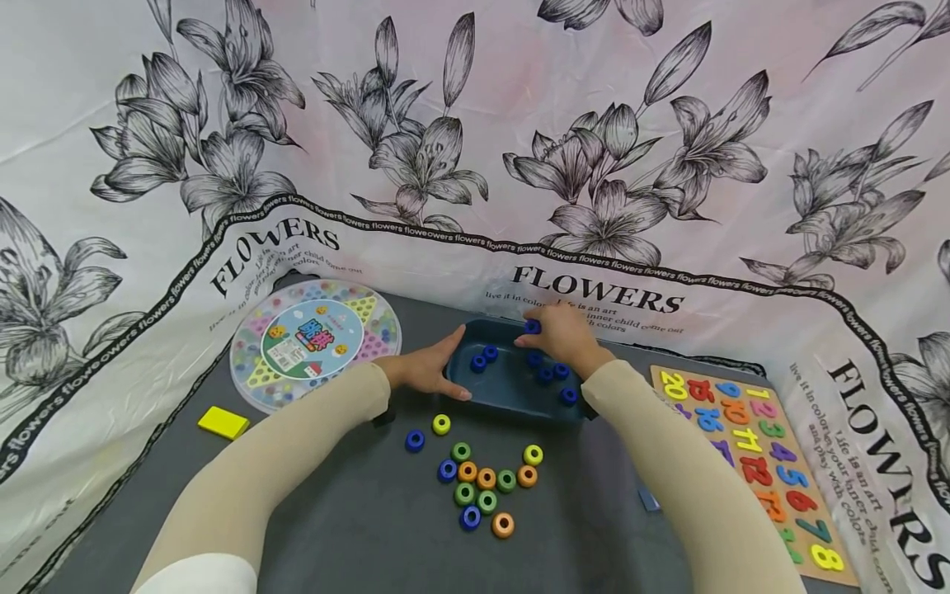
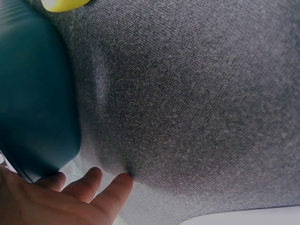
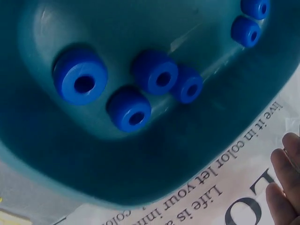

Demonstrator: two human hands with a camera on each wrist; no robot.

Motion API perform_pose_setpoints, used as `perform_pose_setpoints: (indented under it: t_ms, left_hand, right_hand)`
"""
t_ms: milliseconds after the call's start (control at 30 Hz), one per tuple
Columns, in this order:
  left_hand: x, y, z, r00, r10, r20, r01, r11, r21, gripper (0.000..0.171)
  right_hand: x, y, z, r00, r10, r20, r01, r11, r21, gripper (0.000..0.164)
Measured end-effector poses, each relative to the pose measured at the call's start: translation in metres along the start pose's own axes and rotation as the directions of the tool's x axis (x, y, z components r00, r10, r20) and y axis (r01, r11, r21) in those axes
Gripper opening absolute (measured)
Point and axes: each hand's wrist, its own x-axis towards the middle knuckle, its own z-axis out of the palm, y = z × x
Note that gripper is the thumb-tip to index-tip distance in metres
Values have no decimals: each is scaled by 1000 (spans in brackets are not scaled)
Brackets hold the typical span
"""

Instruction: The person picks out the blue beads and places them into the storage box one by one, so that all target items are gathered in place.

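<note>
In the head view a dark teal tray (image 1: 512,404) stands by the back wall with several blue beads (image 1: 545,374) in it. My right hand (image 1: 566,334) is over its far edge and pinches a blue bead (image 1: 532,327) between thumb and fingertips. The right wrist view shows fingers at the right edge, outside the tray (image 3: 154,173); the pinched bead is out of sight there. My left hand (image 1: 426,369) rests against the tray's left end, thumb and forefinger spread. Its fingers (image 2: 84,187) look straight beside the tray's corner in the left wrist view.
In front of the tray lie several loose beads: orange (image 1: 486,478), green (image 1: 486,502), yellow (image 1: 533,454) and blue (image 1: 415,440). A round game board (image 1: 248,351) and a yellow block (image 1: 223,422) are at left. A number board (image 1: 757,487) lies at right.
</note>
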Motion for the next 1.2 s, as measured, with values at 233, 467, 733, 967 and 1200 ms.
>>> perform_pose_setpoints:
  t_ms: [233, 467, 733, 967, 1200]
  left_hand:
    - [2, 2, -2, 1000, -10, -6, 10, 1000, 7, 119]
    - [2, 2, -3, 1000, -3, -1, 3, 1000, -5, 117]
    - [0, 1, -5, 1000, 27, 2, -27, 1000, 14, 118]
    - [-1, 1, -5, 1000, 16, -24, -16, 999, 28, 124]
    - [1, 0, 0, 1000, 22, -7, -22, 999, 28, 124]
  right_hand:
    - [-2, -12, 4, 998, -45, -36, 46, 998, 33, 51]
    - [-8, -35, 15, 996, -42, -73, 46, 997, 54, 53]
    - [-51, -100, 53, 919, -357, -169, 374, 924, 78, 15]
    - [-80, -161, 94, 924, -383, 2, 382, 920, -81, 41]
    - [-69, -173, 111, 978, -133, 158, 146, 986, -76, 57]
